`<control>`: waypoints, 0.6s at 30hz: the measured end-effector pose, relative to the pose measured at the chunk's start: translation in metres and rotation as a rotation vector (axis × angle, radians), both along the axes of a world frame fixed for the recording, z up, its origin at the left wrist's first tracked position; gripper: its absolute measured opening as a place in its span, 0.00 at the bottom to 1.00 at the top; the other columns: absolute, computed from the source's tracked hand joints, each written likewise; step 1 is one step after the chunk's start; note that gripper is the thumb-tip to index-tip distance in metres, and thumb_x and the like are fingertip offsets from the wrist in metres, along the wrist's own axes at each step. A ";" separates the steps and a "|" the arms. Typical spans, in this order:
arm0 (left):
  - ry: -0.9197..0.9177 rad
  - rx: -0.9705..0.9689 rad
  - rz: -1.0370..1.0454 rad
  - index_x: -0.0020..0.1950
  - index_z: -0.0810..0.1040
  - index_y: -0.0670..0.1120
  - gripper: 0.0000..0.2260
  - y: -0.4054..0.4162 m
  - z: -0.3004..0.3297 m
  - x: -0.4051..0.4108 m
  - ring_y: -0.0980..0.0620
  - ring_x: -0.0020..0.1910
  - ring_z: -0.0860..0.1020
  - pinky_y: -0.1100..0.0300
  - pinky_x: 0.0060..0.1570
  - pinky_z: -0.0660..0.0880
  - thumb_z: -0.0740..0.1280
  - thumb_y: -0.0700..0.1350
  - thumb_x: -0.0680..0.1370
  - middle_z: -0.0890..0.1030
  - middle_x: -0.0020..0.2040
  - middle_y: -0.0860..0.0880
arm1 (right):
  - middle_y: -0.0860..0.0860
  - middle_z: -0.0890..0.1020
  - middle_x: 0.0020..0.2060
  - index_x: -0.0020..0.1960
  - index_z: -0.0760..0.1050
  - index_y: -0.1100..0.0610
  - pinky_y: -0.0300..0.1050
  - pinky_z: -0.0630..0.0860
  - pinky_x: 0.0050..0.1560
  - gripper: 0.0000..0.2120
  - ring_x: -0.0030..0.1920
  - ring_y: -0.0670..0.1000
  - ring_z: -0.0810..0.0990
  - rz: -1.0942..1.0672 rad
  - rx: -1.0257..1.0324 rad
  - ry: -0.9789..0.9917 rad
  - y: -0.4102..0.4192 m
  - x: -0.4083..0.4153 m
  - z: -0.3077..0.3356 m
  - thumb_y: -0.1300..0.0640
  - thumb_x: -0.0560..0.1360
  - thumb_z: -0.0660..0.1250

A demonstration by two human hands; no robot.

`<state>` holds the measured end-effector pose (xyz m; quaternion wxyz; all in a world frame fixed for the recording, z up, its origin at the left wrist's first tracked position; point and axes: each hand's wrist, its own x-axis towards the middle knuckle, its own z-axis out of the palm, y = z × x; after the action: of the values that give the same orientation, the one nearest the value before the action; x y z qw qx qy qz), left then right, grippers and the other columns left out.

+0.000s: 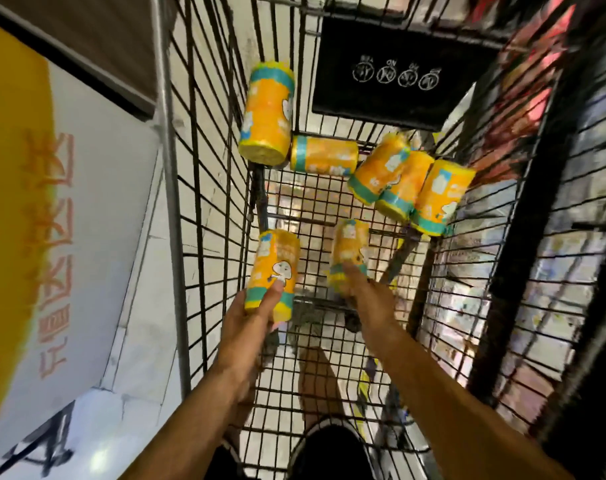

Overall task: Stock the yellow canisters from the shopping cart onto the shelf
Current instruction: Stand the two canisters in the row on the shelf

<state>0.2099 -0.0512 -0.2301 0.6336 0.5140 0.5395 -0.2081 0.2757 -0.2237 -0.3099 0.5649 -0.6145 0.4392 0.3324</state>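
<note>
Yellow canisters fill my view, all of them down in the shopping cart (204, 174), a tall wire basket I am leaning into from its near end. A black placard (395, 74) hangs on the far wall of the cart, and a white and yellow sign (52, 188) stands outside its left wall. No shelf shows plainly; packed goods blur past the right wall.

Five loose canisters sit toward the far end of the cart floor: one (267, 114) propped upright against the far left corner, one (324, 156) lying crosswise beside it, and a cluster of three (412, 188) leaning together by the far right corner.

My left hand (251, 322) grips a canister (273, 271) round its lower end, thumb across the label, its long axis pointing away from me, close to the left wall. My right hand (358, 289) is on another canister (350, 252) near the middle of the floor; it is blurred, so I cannot tell whether those fingers have closed round it or only touch it. Its long axis also runs away from me, straight ahead of the right fingers, so I judge this hand takes it end-on and lifts.
</note>
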 end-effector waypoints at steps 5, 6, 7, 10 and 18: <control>-0.087 -0.069 -0.079 0.60 0.80 0.47 0.24 -0.003 0.073 0.008 0.49 0.48 0.85 0.57 0.49 0.76 0.71 0.60 0.70 0.86 0.50 0.46 | 0.58 0.85 0.56 0.60 0.79 0.64 0.47 0.81 0.52 0.25 0.55 0.57 0.84 -0.147 0.253 0.061 -0.027 -0.028 0.091 0.55 0.67 0.77; -0.110 -0.091 -0.087 0.60 0.81 0.46 0.25 -0.004 0.086 0.009 0.49 0.47 0.84 0.56 0.50 0.76 0.72 0.59 0.69 0.86 0.50 0.46 | 0.58 0.85 0.56 0.61 0.79 0.64 0.47 0.80 0.55 0.27 0.54 0.56 0.84 -0.146 0.283 0.049 -0.031 -0.033 0.107 0.55 0.64 0.78; -0.138 -0.123 -0.102 0.60 0.81 0.45 0.24 -0.006 0.106 0.009 0.48 0.46 0.84 0.55 0.51 0.77 0.73 0.57 0.69 0.87 0.49 0.45 | 0.57 0.85 0.55 0.60 0.78 0.64 0.47 0.80 0.55 0.26 0.51 0.55 0.84 -0.156 0.311 0.043 -0.035 -0.038 0.130 0.57 0.65 0.77; -0.196 -0.207 -0.153 0.60 0.80 0.44 0.29 -0.005 0.160 0.003 0.46 0.44 0.84 0.47 0.58 0.76 0.79 0.55 0.64 0.86 0.49 0.43 | 0.59 0.83 0.55 0.58 0.77 0.64 0.45 0.80 0.53 0.28 0.48 0.54 0.84 -0.145 0.402 0.005 -0.039 -0.052 0.195 0.58 0.61 0.81; -0.358 -0.308 -0.408 0.65 0.76 0.41 0.31 0.054 0.266 -0.059 0.41 0.57 0.82 0.46 0.62 0.75 0.76 0.56 0.68 0.83 0.59 0.41 | 0.62 0.80 0.63 0.69 0.69 0.65 0.61 0.74 0.66 0.37 0.63 0.64 0.79 -0.134 0.512 -0.229 0.003 -0.128 0.318 0.54 0.67 0.80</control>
<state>0.1505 0.0033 0.0363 0.7343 0.5379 0.2671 -0.3164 0.1476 -0.2208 0.0077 0.7683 -0.4549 0.3140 0.3228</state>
